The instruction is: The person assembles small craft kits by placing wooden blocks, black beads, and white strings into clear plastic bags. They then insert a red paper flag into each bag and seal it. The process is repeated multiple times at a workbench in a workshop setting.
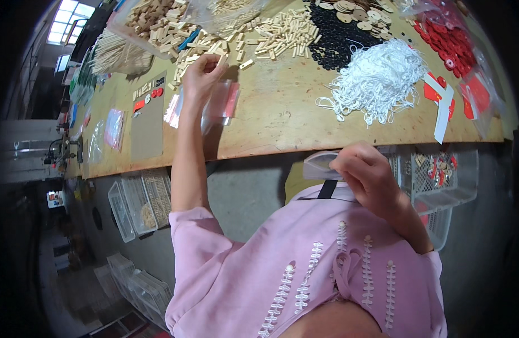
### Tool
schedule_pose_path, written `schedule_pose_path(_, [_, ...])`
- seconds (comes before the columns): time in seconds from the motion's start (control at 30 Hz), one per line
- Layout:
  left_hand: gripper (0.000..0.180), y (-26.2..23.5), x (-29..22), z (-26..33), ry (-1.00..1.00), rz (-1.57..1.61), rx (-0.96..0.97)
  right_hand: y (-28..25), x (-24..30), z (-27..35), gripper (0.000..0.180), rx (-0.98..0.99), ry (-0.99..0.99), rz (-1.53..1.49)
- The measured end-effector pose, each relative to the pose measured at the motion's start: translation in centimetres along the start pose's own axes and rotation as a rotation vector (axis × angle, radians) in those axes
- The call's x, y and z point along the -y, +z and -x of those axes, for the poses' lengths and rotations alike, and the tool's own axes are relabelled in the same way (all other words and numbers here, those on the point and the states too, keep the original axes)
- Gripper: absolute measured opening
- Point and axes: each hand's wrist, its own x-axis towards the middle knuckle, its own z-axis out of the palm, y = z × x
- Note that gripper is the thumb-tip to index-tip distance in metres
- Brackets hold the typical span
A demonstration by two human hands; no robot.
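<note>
My left hand [202,81] reaches over the table, its fingers pinched on a small pale wooden block [222,58]. Just beyond it spreads a loose pile of wooden blocks [183,40]. Below this hand lie clear plastic bags [219,104] with a pinkish-red edge. In front of my body, below the table's edge, my right hand [363,172] is closed on a clear plastic bag [318,166]. What the bag holds, if anything, I cannot make out.
The wooden table [270,124] also bears thin sticks [121,53], black beads [341,48], white cords [380,79], red discs [448,48] and round wooden discs [358,14]. A cardboard sheet [146,132] with sample parts lies at left. Plastic crates [138,203] stand below.
</note>
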Motion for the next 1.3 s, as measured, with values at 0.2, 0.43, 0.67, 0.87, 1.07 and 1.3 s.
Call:
schedule_pose_path(0.2, [0.022, 6.1, -15.7, 11.8, 0.098, 0.372, 0.384, -0.8, -0.5, -1.1, 0.019, -0.008, -0.029, 0.044])
schedule_pose_path(0.43, [0.017, 8.0, -18.3, 14.9, 0.424, -0.187, 0.453, 0.0, -0.3, -0.9, 0.016, 0.000, -0.062, 0.053])
schedule_pose_path(0.67, [0.022, 8.1, -19.0, 13.8, 0.387, -0.131, 0.575, -0.2, -0.7, 0.1, 0.025, 0.053, -0.042, 0.030])
schedule_pose_path(0.87, [0.028, 6.5, -11.4, 4.4, 0.294, -0.385, 0.089, -0.4, -0.7, 0.4, 0.027, -0.004, -0.058, 0.012])
schedule_pose_path(1.07, [0.034, 5.0, -4.8, -0.9, 0.101, -0.722, 0.119, -1.1, -0.4, 0.5, 0.018, -0.006, -0.013, -0.024])
schedule_pose_path(1.3, [0.030, 6.9, -10.7, 6.1, 0.132, 0.178, 0.243, -0.6, -1.4, 0.5, 0.023, -0.057, -0.013, 0.005])
